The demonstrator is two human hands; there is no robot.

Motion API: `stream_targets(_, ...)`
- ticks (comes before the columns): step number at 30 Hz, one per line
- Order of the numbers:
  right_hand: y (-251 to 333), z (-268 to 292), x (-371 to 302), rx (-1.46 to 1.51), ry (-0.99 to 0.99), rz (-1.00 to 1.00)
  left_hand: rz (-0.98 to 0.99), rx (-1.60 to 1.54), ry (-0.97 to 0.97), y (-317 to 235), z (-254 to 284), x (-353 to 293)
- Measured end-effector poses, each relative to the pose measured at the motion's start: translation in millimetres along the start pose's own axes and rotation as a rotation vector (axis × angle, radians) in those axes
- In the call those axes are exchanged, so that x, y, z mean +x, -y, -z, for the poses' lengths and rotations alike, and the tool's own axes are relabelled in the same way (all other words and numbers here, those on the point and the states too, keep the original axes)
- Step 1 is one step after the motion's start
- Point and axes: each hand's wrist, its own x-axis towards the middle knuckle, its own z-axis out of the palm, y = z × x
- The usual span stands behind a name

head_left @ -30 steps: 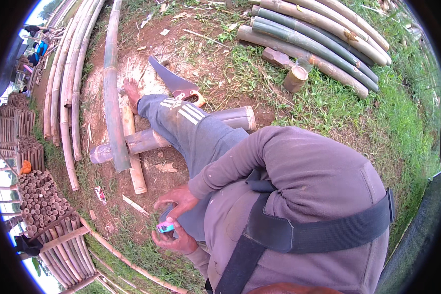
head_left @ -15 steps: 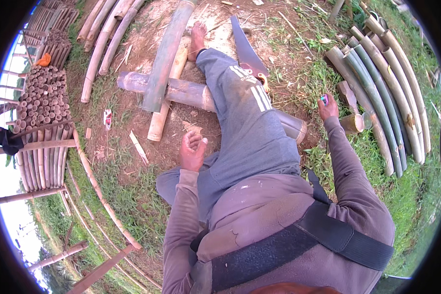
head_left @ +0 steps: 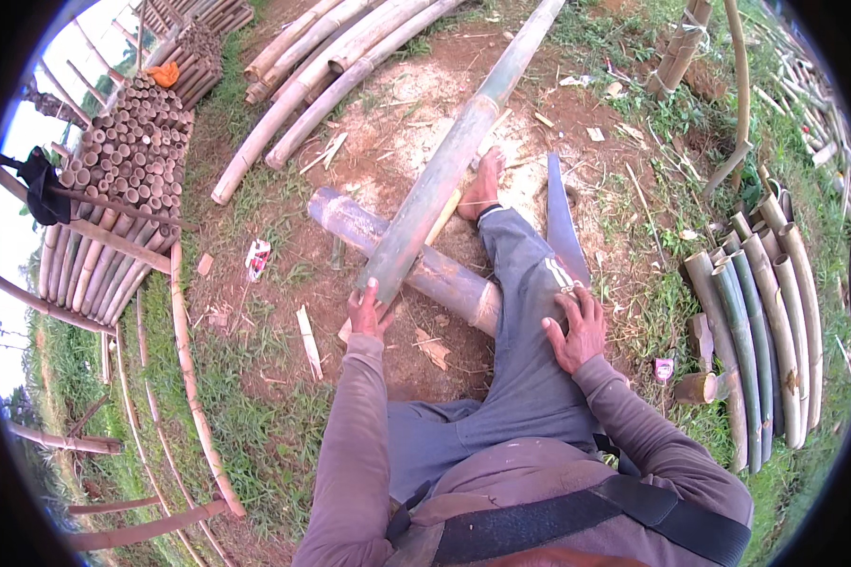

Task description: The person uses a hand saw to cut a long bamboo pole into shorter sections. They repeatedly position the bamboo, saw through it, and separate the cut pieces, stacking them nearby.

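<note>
A long green-grey bamboo pole (head_left: 444, 170) slants away from me across a thicker bamboo log (head_left: 444, 283) on the ground. My left hand (head_left: 369, 312) is at the pole's near end, its fingers closed against it. Over my right leg, my right hand (head_left: 580, 331) is open with its fingers spread, holding nothing. Just beyond it lies a hand saw (head_left: 563, 217), blade pointing away; my leg hides its handle. My bare foot (head_left: 486, 180) is beside the pole. A small pink packet (head_left: 664, 369) sits on the grass to the right.
Cut bamboo poles (head_left: 752, 321) lie at the right, with a wooden mallet (head_left: 698, 387) beside them. More poles (head_left: 350, 66) lie at the far left of the pole. A bamboo stack (head_left: 128, 151) stands left, behind a rail (head_left: 194, 378). A bamboo post (head_left: 681, 47) rises far right.
My left hand has gone from empty to the bamboo pole's near end. My right hand has moved left onto my leg, without the small object it held. My view has shifted.
</note>
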Motion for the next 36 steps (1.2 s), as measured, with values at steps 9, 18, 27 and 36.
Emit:
stream_targets(9, 1.8, 4.7, 15.3, 0.105, 0.058, -0.145, -0.097, -0.299, 0.091, -0.7, -9.9, 14.1)
stream_targets(18, 48.0, -23.8, 106.0, 0.434, 0.015, -0.083, -0.429, -0.172, -0.070, 7.9, 112.6, -118.6)
stream_targets(27, 173.4, -92.2, 208.7, 1.900, 0.420, -0.689, -0.511, -0.018, -0.251, 40.6, 308.0, -279.1)
stream_targets(36, 313.2, -61.5, 35.3, 1.964, 1.078, -0.609, -0.411, -0.601, 0.066, 123.8, 232.2, -314.3)
